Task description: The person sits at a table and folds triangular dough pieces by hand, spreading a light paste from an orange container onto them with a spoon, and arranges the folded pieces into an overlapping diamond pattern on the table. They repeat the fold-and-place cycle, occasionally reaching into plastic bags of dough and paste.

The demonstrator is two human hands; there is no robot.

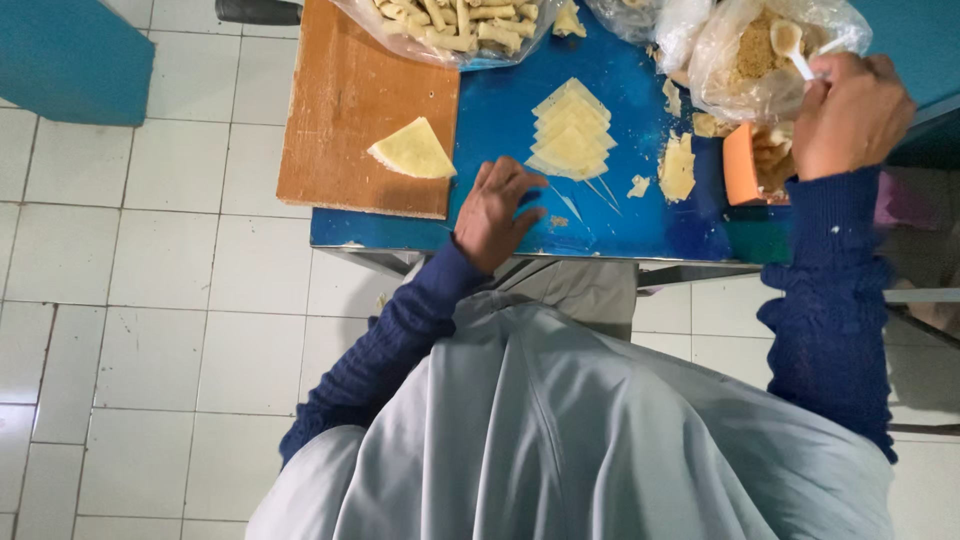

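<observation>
My left hand rests flat on the blue table near its front edge, fingers spread, holding nothing. A stack of pale triangular dough sheets lies just beyond it. One single triangular sheet lies on the wooden board to the left. My right hand is closed on a white plastic spoon that dips into a clear plastic bag of crumbly tan filling. Both arms wear dark blue knitted sleeves.
A clear bag of rolled pastry sticks sits at the table's far edge. An orange container stands beside my right hand, with dough scraps near it. White tiled floor surrounds the table; a teal object is at top left.
</observation>
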